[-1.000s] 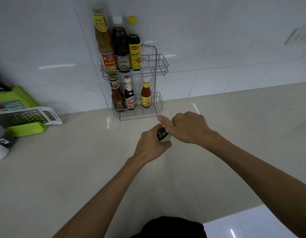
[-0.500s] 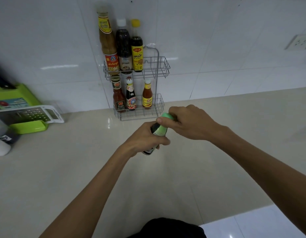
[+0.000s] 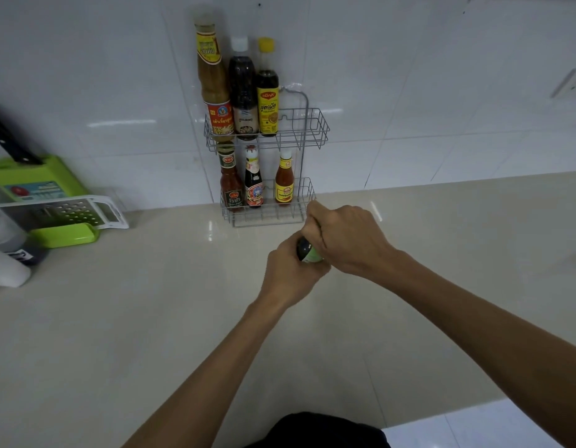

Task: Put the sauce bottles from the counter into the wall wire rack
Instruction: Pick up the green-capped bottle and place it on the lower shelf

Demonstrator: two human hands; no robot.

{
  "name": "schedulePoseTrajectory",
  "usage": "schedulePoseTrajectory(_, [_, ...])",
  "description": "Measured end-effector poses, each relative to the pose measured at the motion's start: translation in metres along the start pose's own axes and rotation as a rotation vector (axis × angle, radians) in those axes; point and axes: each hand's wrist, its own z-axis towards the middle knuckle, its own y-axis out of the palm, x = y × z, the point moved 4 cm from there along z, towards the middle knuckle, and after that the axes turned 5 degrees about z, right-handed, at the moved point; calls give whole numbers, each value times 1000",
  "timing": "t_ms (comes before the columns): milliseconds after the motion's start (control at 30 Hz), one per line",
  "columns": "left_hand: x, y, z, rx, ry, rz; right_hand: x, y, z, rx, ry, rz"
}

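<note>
A dark sauce bottle with a green top [image 3: 307, 252] is held over the counter, just in front of the wall wire rack [image 3: 315, 127]. My left hand [image 3: 291, 276] wraps around its body from below. My right hand [image 3: 348, 242] is closed over its top, hiding the cap. The rack's upper shelf holds three tall bottles [image 3: 243, 92] on its left side, with free space at the right. The lower shelf holds three small bottles [image 3: 254, 182], with a narrow gap at the right end.
A beige counter [image 3: 150, 334] runs to the white tiled wall. At the left lie a green cutting board [image 3: 37, 179], a white grater [image 3: 66, 213] and a white container [image 3: 5, 266]. A wall socket [image 3: 571, 84] sits at far right.
The bottle came back down and closer to me after being tilted up half a second ago. My right hand now covers the green top. The rack's bottles stayed put.
</note>
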Motion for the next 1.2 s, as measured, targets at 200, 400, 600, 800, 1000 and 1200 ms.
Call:
schedulePoseTrajectory(200, [-20, -17, 24, -327, -110, 4, 19, 11, 21, -280, 174, 323])
schedulePoseTrajectory(400, [-29, -55, 45, -424, 14, -50, 22, 9, 43, -247, 193, 466])
schedulePoseTrajectory(600, [-30, -63, 78, -100, 114, -98, 30, 23, 64, -174, 271, 516])
schedulePoseTrajectory(800, [-38, -69, 110, 31, 188, 81, 38, 46, 90, -210, 262, 565])
schedulePoseTrajectory(1000, [-49, -82, 150, 40, 279, 263, 44, 70, 114, -178, 259, 610])
schedulePoseTrajectory(1200, [-62, -80, 194, 115, 279, 317, 63, 107, 138, 2, 389, 533])
